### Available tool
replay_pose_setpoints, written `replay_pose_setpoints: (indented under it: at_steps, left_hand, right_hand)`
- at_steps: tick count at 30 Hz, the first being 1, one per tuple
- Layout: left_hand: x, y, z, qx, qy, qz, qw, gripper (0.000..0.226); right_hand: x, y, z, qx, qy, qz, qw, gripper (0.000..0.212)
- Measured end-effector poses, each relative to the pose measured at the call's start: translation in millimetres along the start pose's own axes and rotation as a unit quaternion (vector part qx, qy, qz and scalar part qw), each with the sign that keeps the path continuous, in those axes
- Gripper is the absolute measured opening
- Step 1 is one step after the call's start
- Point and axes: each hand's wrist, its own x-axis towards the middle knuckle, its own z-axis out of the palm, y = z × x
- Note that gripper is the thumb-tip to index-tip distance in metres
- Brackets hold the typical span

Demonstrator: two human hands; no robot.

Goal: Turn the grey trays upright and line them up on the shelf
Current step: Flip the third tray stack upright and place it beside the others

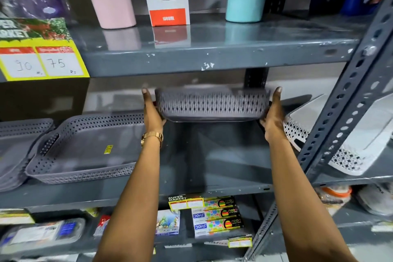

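I hold a grey perforated tray (211, 104) in the air above the middle shelf (212, 189), its patterned side wall facing me. My left hand (151, 112) grips its left end and my right hand (273, 115) grips its right end. To the left, a second grey tray (85, 147) sits upright on the shelf with a yellow sticker inside. Part of a third grey tray (14, 147) shows at the far left edge, partly under the second.
A white perforated tray (331, 147) leans at the right, behind a slotted metal upright (348, 100). The upper shelf (212, 55) carries tumblers and a boxed bottle. A yellow price tag (40, 61) hangs at left. Stationery packs fill the lower shelf.
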Motion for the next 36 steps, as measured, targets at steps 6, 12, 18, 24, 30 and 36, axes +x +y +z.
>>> replay_pose_setpoints:
  at_steps: [6, 12, 18, 24, 30, 36]
  left_hand:
    - [-10, -16, -12, 0.148, 0.025, -0.040, 0.988, 0.089]
    - [-26, -37, -21, 0.382, -0.002, -0.015, 0.924, 0.063]
    - [-36, -45, -27, 0.510, -0.050, 0.020, 0.858, 0.061]
    - [-35, -33, -51, 0.586, -0.045, 0.111, 0.802, 0.049]
    - [-13, -4, -127, 0.610, 0.020, 0.228, 0.759, 0.042]
    - [30, 29, -264, 0.629, 0.112, 0.153, 0.754, 0.066]
  right_hand:
    - [7, 32, -20, -0.124, -0.001, 0.037, 0.992, 0.062]
    - [9, 51, -32, -0.290, 0.047, 0.019, 0.956, 0.053]
    - [-14, 68, -35, -0.434, 0.050, 0.052, 0.898, 0.048]
    - [-51, 64, 14, -0.613, 0.068, -0.117, 0.779, 0.071]
    - [-120, 89, 125, -0.490, -0.115, -0.196, 0.842, 0.057]
    - [-151, 114, 195, -0.539, -0.177, -0.092, 0.818, 0.086]
